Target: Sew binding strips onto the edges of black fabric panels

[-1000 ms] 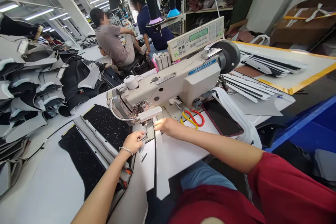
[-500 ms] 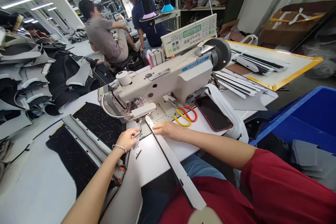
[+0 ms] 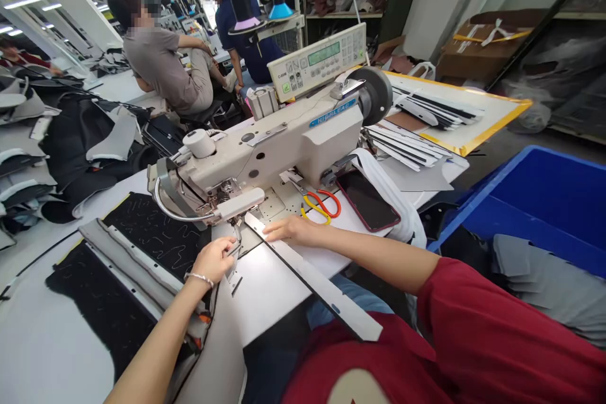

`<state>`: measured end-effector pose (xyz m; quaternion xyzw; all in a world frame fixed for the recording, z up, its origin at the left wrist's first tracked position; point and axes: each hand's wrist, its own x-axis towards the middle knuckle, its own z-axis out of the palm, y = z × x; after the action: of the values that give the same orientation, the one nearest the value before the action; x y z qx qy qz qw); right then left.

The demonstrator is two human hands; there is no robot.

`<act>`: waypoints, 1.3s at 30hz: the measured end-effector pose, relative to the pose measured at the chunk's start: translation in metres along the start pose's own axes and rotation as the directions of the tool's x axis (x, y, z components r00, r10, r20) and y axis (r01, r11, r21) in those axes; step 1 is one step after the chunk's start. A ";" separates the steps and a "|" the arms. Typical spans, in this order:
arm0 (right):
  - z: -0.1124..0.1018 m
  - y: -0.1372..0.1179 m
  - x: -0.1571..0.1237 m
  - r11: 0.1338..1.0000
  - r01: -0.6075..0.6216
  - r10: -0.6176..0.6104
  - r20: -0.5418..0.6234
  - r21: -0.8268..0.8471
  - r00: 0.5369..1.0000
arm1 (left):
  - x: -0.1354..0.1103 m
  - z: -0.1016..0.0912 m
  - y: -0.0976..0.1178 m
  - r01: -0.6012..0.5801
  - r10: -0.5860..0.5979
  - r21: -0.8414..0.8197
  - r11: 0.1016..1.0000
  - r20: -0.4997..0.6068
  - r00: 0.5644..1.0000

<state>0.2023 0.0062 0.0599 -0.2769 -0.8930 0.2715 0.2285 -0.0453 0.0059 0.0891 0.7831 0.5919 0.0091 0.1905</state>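
Observation:
My left hand [image 3: 215, 260], a bracelet at its wrist, is closed with thumb and fingertips together at the upper edge of a grey fabric piece [image 3: 215, 344], close to the needle area of a sewing machine [image 3: 284, 145]. The exact pinch point is partly hidden. My right hand [image 3: 298, 230] holds a long white strip [image 3: 312, 274] with a black edge, fingers stretched along its upper part, thumb out of sight. The strip's tip points to the presser foot, and its other end reaches past the table edge over my lap.
Right of the needle lie scissors [image 3: 322, 205] with red and yellow handles and a phone [image 3: 369, 199]. More strips [image 3: 407, 145] are stacked behind. A blue bin [image 3: 530, 196] stands at right. Black fabric pieces [image 3: 104, 290] lie at left. Two people [image 3: 158, 66] sit beyond the machine.
The view has shifted to the right. The strip's near end has swung rightward and away from my body. Both hands keep about the same places beside the needle area.

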 end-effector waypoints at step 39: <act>-0.017 0.000 0.003 0.612 -0.457 0.438 0.205 0.646 0.875 | -0.051 -0.035 -0.012 -0.170 -0.787 -0.964 -0.205 0.059 0.614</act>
<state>0.2096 0.0144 0.0730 -0.3848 -0.6368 0.6287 0.2262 -0.0800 -0.0288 0.1287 0.1093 0.5993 0.6367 0.4728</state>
